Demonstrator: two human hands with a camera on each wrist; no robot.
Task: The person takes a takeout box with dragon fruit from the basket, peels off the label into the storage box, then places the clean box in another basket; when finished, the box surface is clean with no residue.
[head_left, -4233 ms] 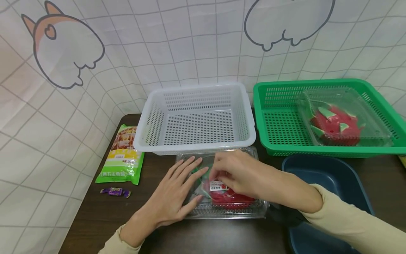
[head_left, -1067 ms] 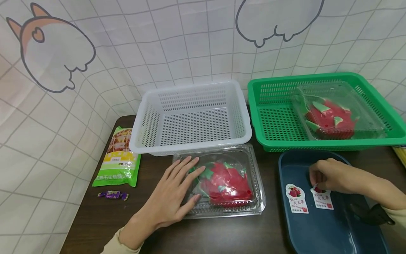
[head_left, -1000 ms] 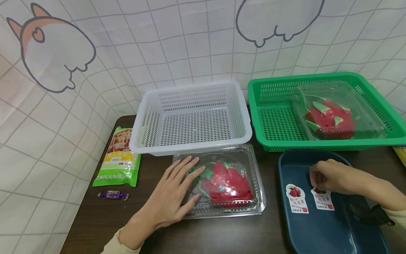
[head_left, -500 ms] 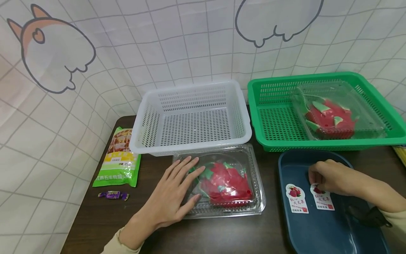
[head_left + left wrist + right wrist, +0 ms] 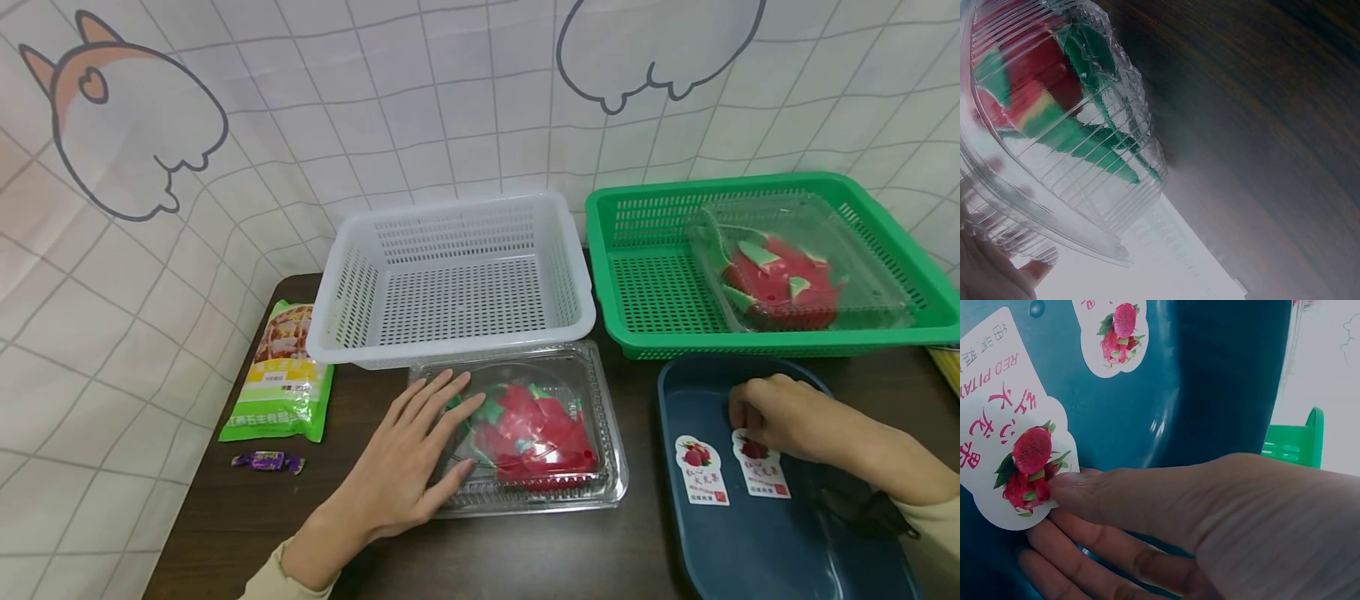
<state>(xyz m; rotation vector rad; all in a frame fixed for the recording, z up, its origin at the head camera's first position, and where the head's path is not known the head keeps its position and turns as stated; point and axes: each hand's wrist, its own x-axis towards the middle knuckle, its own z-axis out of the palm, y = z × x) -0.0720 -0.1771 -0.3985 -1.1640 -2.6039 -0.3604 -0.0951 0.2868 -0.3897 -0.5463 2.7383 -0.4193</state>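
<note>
My left hand (image 5: 405,450) rests with spread, straight fingers on the left side of a clear plastic clamshell box (image 5: 611,467). Inside the box is a red dragon fruit (image 5: 536,437) with green tips; the left wrist view shows its ribbed wall (image 5: 1116,169) up close. Over at the right, my right hand (image 5: 791,421) reaches into a dark blue tray (image 5: 742,558). Its thumb and a finger pinch the edge of a white dragon fruit label (image 5: 1007,394), printed with fruit and red writing. A second such label (image 5: 702,479) lies to the left in the tray.
Behind stand a white basket (image 5: 450,340) and a green basket (image 5: 750,343); the green one holds another boxed dragon fruit (image 5: 787,283). A green food packet (image 5: 281,379) and a purple-wrapped candy (image 5: 268,461) lie at the left. A dark strap device (image 5: 862,510) is on my right wrist.
Since the oldest frame, my right hand has gone from the clamshell to the tray; the label seen over the box is no longer there. Over the last second, the pinched label shifted slightly.
</note>
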